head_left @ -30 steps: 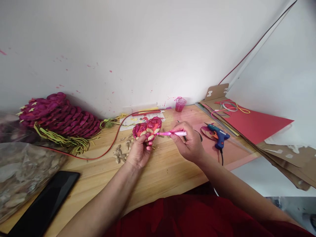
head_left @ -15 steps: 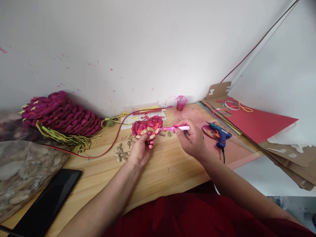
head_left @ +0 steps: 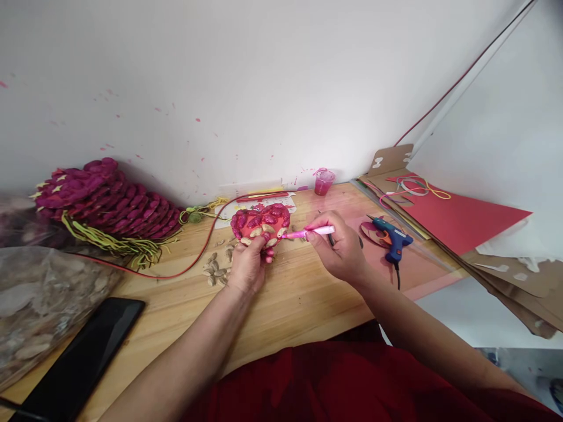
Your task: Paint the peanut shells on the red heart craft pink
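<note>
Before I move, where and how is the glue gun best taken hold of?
Probably grip the glue gun by its blue handle, coming from your side: it lies with that handle toward you, its nozzle pointing away leftward.

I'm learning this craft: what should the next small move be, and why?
Probably draw the brush along the pale peanut by its tip: the right hand holds the brush there, the left hand grips the red piece, and the upper peanuts are pink while lower ones look pale.
</note>
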